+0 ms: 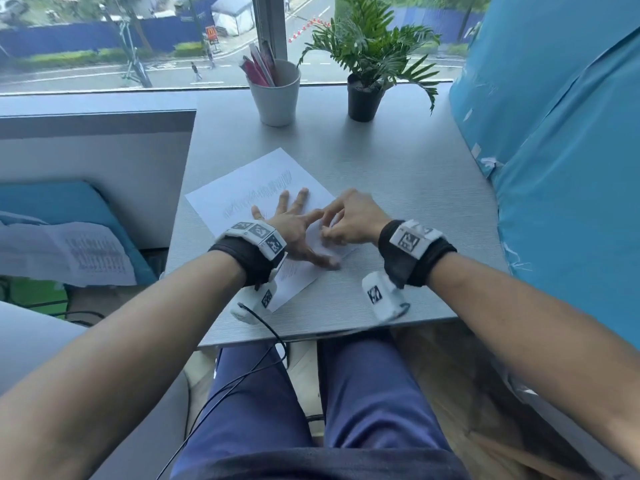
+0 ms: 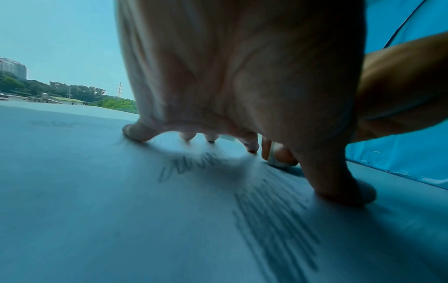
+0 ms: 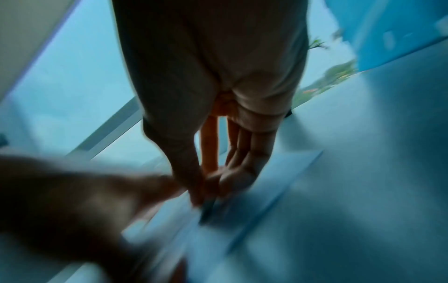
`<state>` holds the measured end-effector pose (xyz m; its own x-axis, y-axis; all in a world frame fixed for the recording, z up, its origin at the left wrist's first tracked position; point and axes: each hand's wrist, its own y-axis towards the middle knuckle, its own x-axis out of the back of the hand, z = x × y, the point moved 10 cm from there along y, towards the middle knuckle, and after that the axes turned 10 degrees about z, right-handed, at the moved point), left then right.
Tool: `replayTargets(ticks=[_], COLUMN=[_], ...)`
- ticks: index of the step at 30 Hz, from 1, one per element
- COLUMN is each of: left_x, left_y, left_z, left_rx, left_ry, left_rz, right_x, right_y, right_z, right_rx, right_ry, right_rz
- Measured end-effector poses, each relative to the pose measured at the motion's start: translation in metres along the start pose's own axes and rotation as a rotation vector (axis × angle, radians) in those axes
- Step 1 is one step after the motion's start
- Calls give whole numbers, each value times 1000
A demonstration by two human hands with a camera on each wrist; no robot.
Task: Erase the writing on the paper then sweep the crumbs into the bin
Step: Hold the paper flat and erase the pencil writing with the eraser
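Grey laminate table (image 1: 398, 188) fills the middle of the head view, set against a window with a street beyond it. On it, at centre frame, the left hand (image 1: 294, 230) lies flat with its fingers (image 1: 300, 199) spread, tips and thumb pressed down on the paper (image 1: 249, 181); the left wrist view shows the same hand (image 2: 242, 76) arched over the sheet (image 2: 97, 210), its fingertips (image 2: 138, 132) planted on it. Just right of it, the right hand (image 1: 353, 220) has its fingers curled together, pinching a small white eraser (image 2: 278, 159), which shows only in the left wrist view as a pale block touching the sheet between that hand's thumb and forefinger. The right wrist view is badly blurred; it shows the right hand (image 3: 218, 95) with fingertips bunched low against the paper (image 3: 266, 181), but the eraser cannot be made out there. Pencil writing (image 1: 263, 194) runs in a slanting band across the sheet above the left fingers, and more strokes (image 2: 274, 220) lie under the left palm. The paper sits angled, one corner toward the upper centre of the frame. Toward the top of the frame stand a white cup (image 1: 277, 95) holding pink pens and a potted plant (image 1: 367, 64). Blue sheeting (image 1: 554, 150) fills the right side.
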<state>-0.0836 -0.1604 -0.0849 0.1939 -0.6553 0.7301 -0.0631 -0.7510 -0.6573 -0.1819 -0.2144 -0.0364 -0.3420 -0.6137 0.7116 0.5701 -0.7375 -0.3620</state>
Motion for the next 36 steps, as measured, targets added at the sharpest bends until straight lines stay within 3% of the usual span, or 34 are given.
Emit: replayTargets(ticks=[3,7,11,15,18,22,26,29,31,34,36], left_x=[1,-3,-2,-4,-2,-4,-2,-4,-3,-3,-4], left_y=[0,2,3,2,2,1,1,1,2,2,3], left_z=[-1,1,2,2,1,0,1,1,0,1,2], left_rx=[-12,0,-10,-1,-10,5,-10,11,-2,-10,1], left_ry=[-2,16,9,22,1,16,-1,14,10,3,18], left_rz=[-2,24,10,17,0,15,-5,5,3,6,15], right_x=[22,-9,18,-7,17,-16,19,-17,-7,16,-10], right_y=[1,-3,0,-3,-2,-6,0,-8,-4,-2,-8], right_z=[-15,10,-7,6,-11,12,-11,12,2,-10,7], right_rx=[-82,30,-42,12,-57,57,-57,56,0,-51,34], right_ry=[71,-34,42,17,68,-54,63,-54,-20,48,-60], right_rz=[-125,39,-115,45,-112,72,-94,81,66,-76,52])
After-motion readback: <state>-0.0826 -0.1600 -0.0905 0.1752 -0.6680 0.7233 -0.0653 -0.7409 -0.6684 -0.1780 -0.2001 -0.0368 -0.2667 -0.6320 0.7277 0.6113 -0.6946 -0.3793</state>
